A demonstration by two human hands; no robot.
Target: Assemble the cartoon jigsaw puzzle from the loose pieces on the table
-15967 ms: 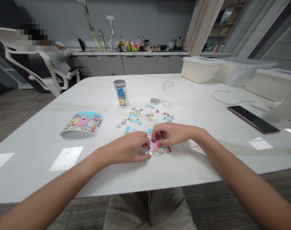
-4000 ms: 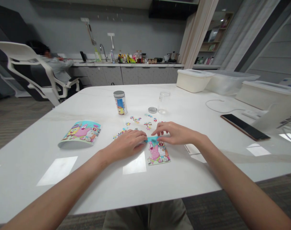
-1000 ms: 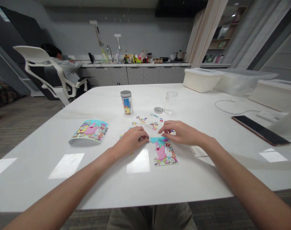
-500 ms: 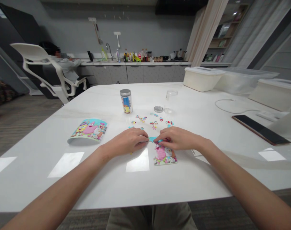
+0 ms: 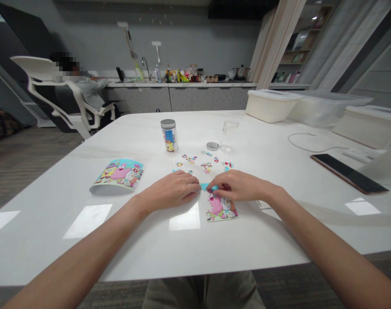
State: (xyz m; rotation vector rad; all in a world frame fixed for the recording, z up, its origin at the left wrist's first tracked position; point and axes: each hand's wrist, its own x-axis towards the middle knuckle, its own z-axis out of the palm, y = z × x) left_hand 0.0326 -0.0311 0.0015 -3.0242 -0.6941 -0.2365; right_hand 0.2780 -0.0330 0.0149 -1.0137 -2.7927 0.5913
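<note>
A partly joined jigsaw puzzle point(image 5: 217, 209) with a pink cartoon figure lies flat before me on the white table point(image 5: 144, 257). Along its top runs a blue strip of puzzle pieces point(image 5: 203, 186), reaching left past the rest. My left hand point(image 5: 173, 189) rests palm down, its fingers pressed together at the strip's left end. My right hand point(image 5: 239, 185) covers the puzzle's upper right, thumb and forefinger closed on a blue puzzle piece at the top edge. Loose puzzle pieces point(image 5: 206, 165) lie scattered just beyond both hands. The left fingertips are partly hidden.
A curled picture sheet point(image 5: 120, 174) lies left. Behind the pieces stand a lidded jar point(image 5: 169, 136), a clear open jar point(image 5: 228, 136) and a metal lid point(image 5: 212, 146). A tablet point(image 5: 348, 172), a cable point(image 5: 306, 148) and plastic boxes point(image 5: 271, 107) occupy the right. A seated person point(image 5: 90, 92) is far left.
The left fingers have flattened and drawn together slightly beside the blue strip. My right hand has barely shifted, and the puzzle stays in place.
</note>
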